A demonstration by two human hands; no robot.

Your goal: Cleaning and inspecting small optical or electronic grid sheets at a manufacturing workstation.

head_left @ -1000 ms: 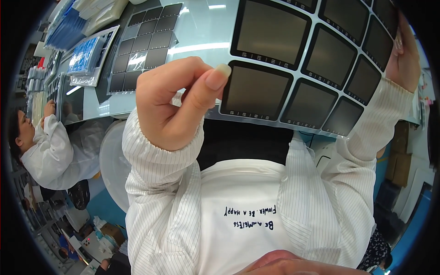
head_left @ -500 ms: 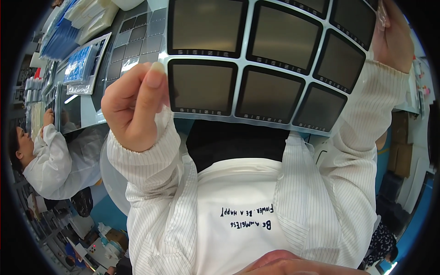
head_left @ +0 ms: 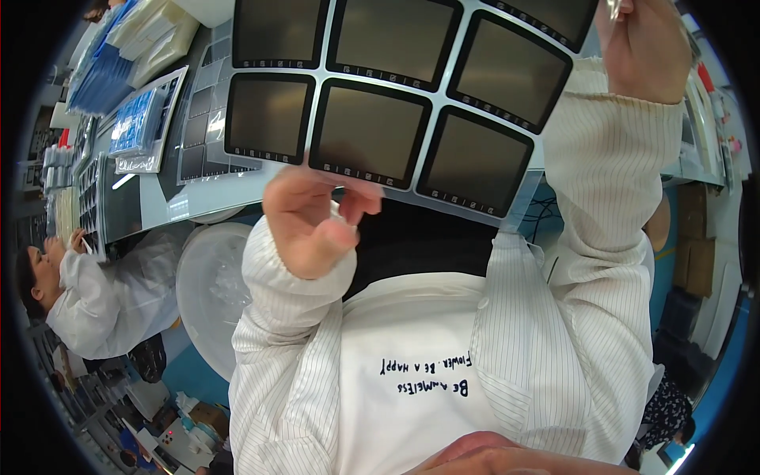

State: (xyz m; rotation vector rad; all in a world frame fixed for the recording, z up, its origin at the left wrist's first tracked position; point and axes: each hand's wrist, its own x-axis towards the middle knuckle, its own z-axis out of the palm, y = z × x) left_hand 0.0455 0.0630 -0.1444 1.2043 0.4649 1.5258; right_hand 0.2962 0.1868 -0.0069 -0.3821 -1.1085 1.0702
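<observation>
A translucent sheet with several dark, black-bordered rectangular panels (head_left: 372,131) is held up, tilted, in front of me; its far part runs out of view at the top. My right hand (head_left: 649,51) grips it by the upper right edge, with its fingertips partly cut off by the picture's border. A shiny clear bit of film (head_left: 613,9) shows at those fingertips. Beneath the sheet's lower edge is my left hand (head_left: 313,226), palm up, its fingers curled and apart from the thumb, close to the lower panels. Nothing shows between its fingers.
Another panelled sheet (head_left: 207,119) lies on the glass-topped table (head_left: 158,202). Left of it are a blue packet (head_left: 136,123) and stacked plastic sleeves (head_left: 150,39). A white tub (head_left: 210,293) stands below the table edge. A co-worker in white (head_left: 107,297) sits at the left.
My left hand has let go of the sheet's left edge, moved right beneath it and spread its fingers. The sheet and my right hand have shifted left and up.
</observation>
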